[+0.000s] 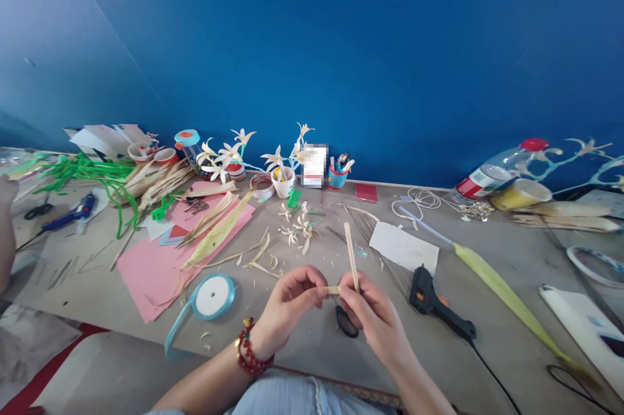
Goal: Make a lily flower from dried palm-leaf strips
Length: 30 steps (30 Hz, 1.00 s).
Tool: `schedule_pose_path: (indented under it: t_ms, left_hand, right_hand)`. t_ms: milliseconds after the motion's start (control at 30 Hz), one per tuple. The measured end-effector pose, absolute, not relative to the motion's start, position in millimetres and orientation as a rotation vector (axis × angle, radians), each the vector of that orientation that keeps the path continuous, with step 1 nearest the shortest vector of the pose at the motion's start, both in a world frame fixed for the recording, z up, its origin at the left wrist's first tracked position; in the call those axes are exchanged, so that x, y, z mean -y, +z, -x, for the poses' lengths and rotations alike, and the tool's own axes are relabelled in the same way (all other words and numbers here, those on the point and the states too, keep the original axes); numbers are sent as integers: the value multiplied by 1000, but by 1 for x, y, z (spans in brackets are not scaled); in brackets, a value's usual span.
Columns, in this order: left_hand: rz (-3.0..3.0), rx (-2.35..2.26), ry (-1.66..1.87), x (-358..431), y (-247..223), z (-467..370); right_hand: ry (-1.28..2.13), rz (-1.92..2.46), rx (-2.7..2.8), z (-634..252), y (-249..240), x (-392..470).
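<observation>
Near the table's front edge my two hands meet over a short pale husk strip (333,290). The fingertips of my left hand (298,294), which has red beads at its wrist, pinch one end of it. My right hand (373,314) grips the other end, along with a narrow pale stick-like piece (351,252) that points up and away from me. Below the fingers lie scissors (347,322), their blades hidden by my hands. Just beyond are small pale husk flowers (299,229) and loose husk scraps (263,255).
A black glue gun (433,301) lies right, beside white paper (404,247) and a long yellow-green husk (507,291). Left are a blue ribbon roll (227,298), pink paper (146,272) and green pipe cleaners (92,171). Another person's arm (6,233) shows at far left.
</observation>
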<state>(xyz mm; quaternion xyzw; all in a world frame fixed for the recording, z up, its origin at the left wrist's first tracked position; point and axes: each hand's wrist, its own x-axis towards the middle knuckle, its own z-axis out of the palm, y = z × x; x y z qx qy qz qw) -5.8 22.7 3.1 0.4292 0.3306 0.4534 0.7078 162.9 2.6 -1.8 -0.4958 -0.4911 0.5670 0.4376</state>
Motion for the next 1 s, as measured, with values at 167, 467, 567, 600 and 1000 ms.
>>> schedule_pose_path:
  t_ms: [167,467,567,600,1000]
  left_hand:
    - [-1034,-773,971,-23,6,12]
    - [-1042,-809,1029,-22,4,8]
    - [-1096,-815,1021,-21,0,6]
    - [-1129,-824,1018,-20,-1,6]
    - [-1467,-846,1071,-18,5,11]
  right_hand:
    - [1437,1199,1172,-164,1,-4]
    - [1334,1289,1414,-165,-3,9]
    - [1225,1311,1617,-164,1,12]
    - [1188,1328,1655,-163,3,12]
    - [1719,1198,1111,-154,4,7]
